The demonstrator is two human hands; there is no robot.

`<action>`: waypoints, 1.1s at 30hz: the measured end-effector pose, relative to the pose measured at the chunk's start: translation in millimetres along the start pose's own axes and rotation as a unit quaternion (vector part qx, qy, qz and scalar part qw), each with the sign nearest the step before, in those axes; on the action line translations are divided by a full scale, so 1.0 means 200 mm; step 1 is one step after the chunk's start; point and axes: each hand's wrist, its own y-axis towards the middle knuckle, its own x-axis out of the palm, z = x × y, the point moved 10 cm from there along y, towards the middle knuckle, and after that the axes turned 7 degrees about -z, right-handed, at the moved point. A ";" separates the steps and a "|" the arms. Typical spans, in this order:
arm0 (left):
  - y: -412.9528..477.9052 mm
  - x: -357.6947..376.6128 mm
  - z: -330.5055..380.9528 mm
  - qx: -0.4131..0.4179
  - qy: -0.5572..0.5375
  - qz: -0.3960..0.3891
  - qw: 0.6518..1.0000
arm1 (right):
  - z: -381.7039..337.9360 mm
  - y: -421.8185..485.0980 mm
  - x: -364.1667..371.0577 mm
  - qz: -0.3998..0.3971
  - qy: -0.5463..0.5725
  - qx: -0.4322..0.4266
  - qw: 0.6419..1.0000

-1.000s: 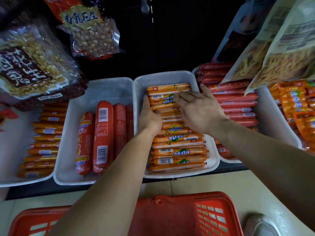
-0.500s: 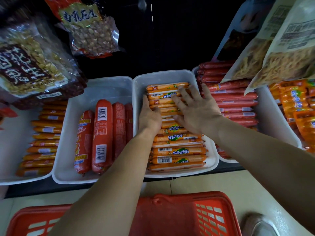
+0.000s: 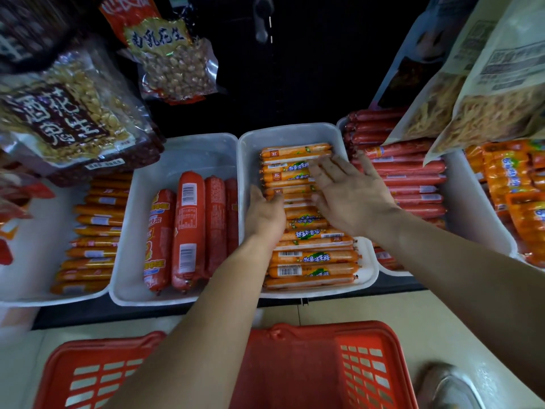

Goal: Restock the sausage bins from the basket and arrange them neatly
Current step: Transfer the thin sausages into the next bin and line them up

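We saw both hands in the middle white bin (image 3: pixel 292 131), which was packed with orange sausages (image 3: pixel 312 258) stacked crosswise. The right hand (image 3: pixel 351 199) lay palm down on the far part of the stack, its fingers straight and spread over the wrappers. The left hand (image 3: pixel 263 215) stood edge-on against the left ends of the sausages, between them and the bin wall, fingers stretched forward and thumb resting over the top row, unclenched. Just to the left sat a second bin (image 3: pixel 182 144) with fat red sausages (image 3: pixel 188 225) lying lengthwise, and beyond it a row of orange sticks (image 3: pixel 94 231). To the right, thin red sausages (image 3: pixel 413 178) filled the next bin. The red basket (image 3: pixel 309 367) stood on the pale floor below the shelf, under both forearms; what it held we could not tell. Bags of peanuts (image 3: pixel 67 119) hung at upper left, and pale snack bags (image 3: pixel 486 107) at upper right.
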 end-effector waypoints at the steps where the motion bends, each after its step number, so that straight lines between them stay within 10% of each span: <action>1: -0.04 0.00 -0.05 -0.021 -0.003 0.002 1.000 | 0.00 -0.05 0.00 0.007 0.007 -0.005 1.000; 16: -0.17 0.08 -0.17 0.000 0.145 -0.025 0.989 | -0.23 -0.24 0.19 -0.117 -0.091 -0.113 0.982; 33: -0.14 0.15 -0.10 0.055 0.265 -0.062 0.961 | -0.08 -0.19 0.05 -0.001 -0.062 0.012 0.998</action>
